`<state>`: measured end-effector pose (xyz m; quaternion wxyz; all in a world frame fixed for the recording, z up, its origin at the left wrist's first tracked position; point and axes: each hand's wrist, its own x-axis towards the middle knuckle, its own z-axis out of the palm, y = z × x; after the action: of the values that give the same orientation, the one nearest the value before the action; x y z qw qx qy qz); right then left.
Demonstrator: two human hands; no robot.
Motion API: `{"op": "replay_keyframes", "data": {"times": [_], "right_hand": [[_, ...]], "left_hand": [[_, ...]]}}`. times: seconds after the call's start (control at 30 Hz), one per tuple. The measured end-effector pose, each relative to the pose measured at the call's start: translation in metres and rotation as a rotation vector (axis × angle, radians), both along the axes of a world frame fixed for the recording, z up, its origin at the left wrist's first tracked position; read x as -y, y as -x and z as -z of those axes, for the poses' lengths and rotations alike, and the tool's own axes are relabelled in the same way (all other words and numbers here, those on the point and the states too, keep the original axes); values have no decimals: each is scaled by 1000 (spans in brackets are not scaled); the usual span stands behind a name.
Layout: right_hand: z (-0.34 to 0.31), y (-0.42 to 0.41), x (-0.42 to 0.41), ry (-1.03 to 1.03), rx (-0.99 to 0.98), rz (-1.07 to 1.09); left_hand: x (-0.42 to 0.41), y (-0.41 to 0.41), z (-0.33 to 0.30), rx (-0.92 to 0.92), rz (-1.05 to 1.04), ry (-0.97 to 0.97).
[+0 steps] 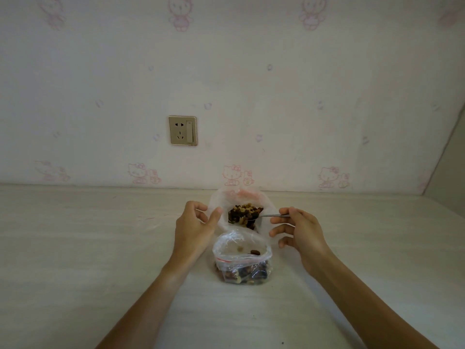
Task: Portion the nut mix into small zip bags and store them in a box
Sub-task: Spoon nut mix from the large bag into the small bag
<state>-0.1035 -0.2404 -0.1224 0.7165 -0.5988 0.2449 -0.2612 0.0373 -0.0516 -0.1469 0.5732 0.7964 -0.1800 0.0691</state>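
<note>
Left hand (195, 222) pinches the big nut-mix bag's (242, 212) rim open, far-centre on the counter (75, 248); right hand (297, 229) grips the spoon (266, 215) dipping in. Risk: the open small zip bag (242, 258) just nearer stands unsupported, so a loaded pour could tip it and spill nuts.

Obscured and cut-off items, head view

The spoon (270, 215) bowl is buried in the nut mix (243, 214); its handle end is covered by the right hand (299, 230). The large bag (265, 224) has its left rim behind the left hand (195, 227) and its base behind the small zip bag (242, 258). Individual nut kinds are too small to tell. Both forearms are cut off by the lower edge. The table (75, 248) runs out of frame on the left, right and bottom.
</note>
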Motion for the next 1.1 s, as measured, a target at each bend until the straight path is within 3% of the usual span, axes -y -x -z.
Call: {"op": "replay_keyframes", "data": {"times": [0.2, 0.4, 0.57, 0.7, 0.87, 0.97, 1.03, 1.1], "right_hand": [[-20, 17, -2, 52, 52, -30], [-28, 41, -5, 79, 96, -95], [-22, 62, -13, 125, 94, -184], [-16, 71, -21, 407, 79, -292], [-17, 86, -32, 1021, 37, -466], [-22, 91, -37, 1340, 25, -425], [-25, 92, -37, 1394, 54, -391], [-26, 90, -35, 1303, 75, -384]], "left_hand": [[-5, 9, -7, 34, 68, -1], [-23, 26, -11, -15, 186, -246], [-33, 41, -11, -82, 254, -282], [-32, 50, -12, -55, 289, -251], [-32, 56, -10, -115, 363, -88], [-32, 58, -7, -129, 355, -31], [-33, 59, -7, -110, 337, -24], [-34, 58, -6, -78, 311, -40]]}}
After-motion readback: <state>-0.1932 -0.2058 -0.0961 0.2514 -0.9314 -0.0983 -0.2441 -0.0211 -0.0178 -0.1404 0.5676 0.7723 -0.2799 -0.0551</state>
